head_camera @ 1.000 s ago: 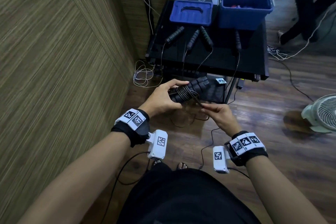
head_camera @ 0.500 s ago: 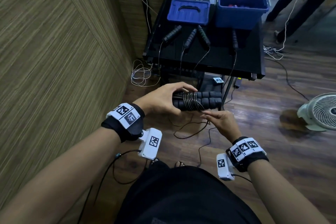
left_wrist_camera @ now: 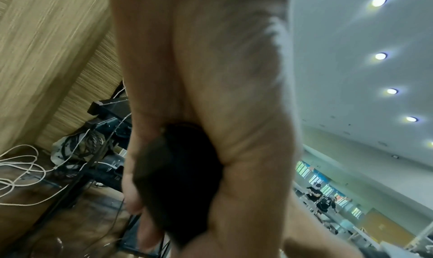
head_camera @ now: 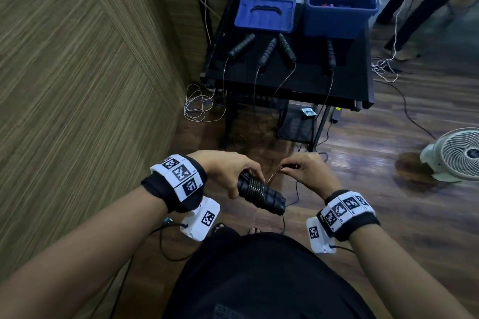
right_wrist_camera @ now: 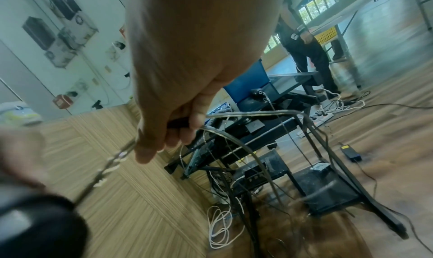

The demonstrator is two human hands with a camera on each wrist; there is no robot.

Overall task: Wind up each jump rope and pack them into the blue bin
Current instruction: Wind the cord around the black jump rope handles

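My left hand [head_camera: 233, 173] grips a pair of black jump-rope handles [head_camera: 261, 195] held side by side, with several turns of thin cord wound round them. In the left wrist view the handles' dark end [left_wrist_camera: 178, 180] fills my palm. My right hand [head_camera: 303, 167] pinches the loose cord [right_wrist_camera: 234, 138] just right of the handles; a loop of it arcs away in the right wrist view. The blue bin [head_camera: 339, 5] stands open at the back right of the black table [head_camera: 344, 85]. Several more jump-rope handles [head_camera: 269, 52] lie on the table, their cords hanging over its front edge.
A blue lid [head_camera: 264, 14] lies left of the bin. A wood-panelled wall [head_camera: 77, 85] runs along my left. White cable coils [head_camera: 199, 106] lie on the floor by the table leg, a white fan [head_camera: 456, 153] stands at the right, and another person's legs [head_camera: 414, 2] are behind the table.
Both hands have dropped lower and closer to my body. The handle bundle has swung from level to pointing down and right, and my right hand has risen beside my left, still on the cord.
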